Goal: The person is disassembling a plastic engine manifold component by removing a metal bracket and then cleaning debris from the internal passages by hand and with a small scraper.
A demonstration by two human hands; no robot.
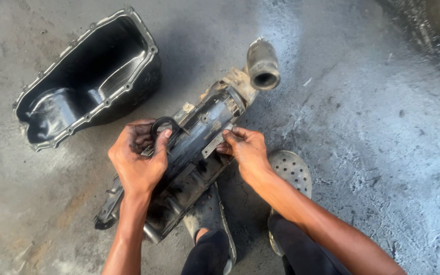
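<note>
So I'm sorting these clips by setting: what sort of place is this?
Probably a vehicle repair workshop: an oily black oil pan lies on a stained concrete floor, and both hands grip a greasy engine part.

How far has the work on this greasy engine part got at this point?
Done: the black oil pan already lies off to the side on the concrete floor, open side up. In hand: the left hand holds a dark ring against the engine part, while the right hand grips its edge. Left: the ring is not visibly seated yet.

L hand [137, 159] & R hand [247, 151] grip greasy engine housing [194, 153]; oil pan [87, 76] nearby.
</note>
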